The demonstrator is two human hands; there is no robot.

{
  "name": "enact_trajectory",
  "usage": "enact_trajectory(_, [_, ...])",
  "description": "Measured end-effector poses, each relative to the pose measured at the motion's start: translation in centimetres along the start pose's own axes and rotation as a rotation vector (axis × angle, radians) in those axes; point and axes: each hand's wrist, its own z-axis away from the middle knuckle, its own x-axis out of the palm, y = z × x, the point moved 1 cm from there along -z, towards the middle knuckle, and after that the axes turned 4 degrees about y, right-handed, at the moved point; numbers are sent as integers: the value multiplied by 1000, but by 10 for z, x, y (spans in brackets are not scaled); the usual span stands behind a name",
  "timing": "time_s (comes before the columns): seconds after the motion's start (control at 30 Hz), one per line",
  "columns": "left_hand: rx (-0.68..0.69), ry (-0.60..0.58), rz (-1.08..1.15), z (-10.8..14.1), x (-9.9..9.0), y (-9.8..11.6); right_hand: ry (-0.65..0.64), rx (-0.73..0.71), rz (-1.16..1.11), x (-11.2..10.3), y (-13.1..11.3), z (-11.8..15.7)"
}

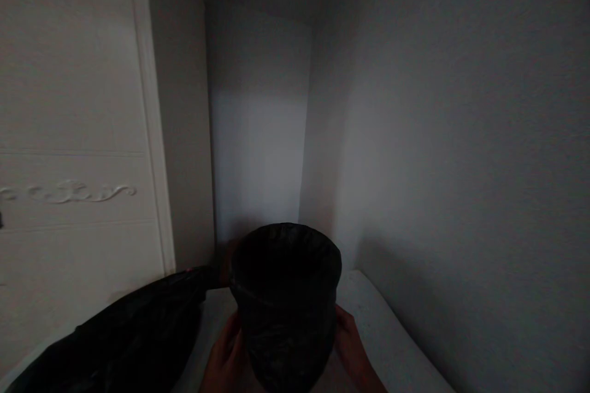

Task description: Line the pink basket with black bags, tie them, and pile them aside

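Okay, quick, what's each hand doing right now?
Left hand: holding one side of the round black plastic-covered container.
Right hand: holding its other side.

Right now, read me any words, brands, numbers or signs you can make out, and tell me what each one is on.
There are none that I can read.
The bin with a black liner between the hands: no writing shows, though it is very dark.
The black bag on the left: none shows, also dark.
The white panel: only a raised scroll ornament, not lettering.
The walls: no sign or label.
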Motion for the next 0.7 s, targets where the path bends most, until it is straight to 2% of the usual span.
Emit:
enact_trajectory(0.2, [-23,-30,-3,-1,-1,1,-25,-5,5,2,-5,1])
enact_trajectory(0.33, [-12,-22,12,0,0,-2,1,-2,-20,3,-6,1])
enact_trajectory(0.47, [-35,-14,27,0,0,-6,-27,-14,-7,3,-7,2])
enact_trajectory(0.63, [0,-30,8,-2,-1,-9,-27,5,-31,3,-6,3])
enact_trajectory(0.7, [33,-1,5,-2,-1,-8,-27,-2,-29,2,-2,3])
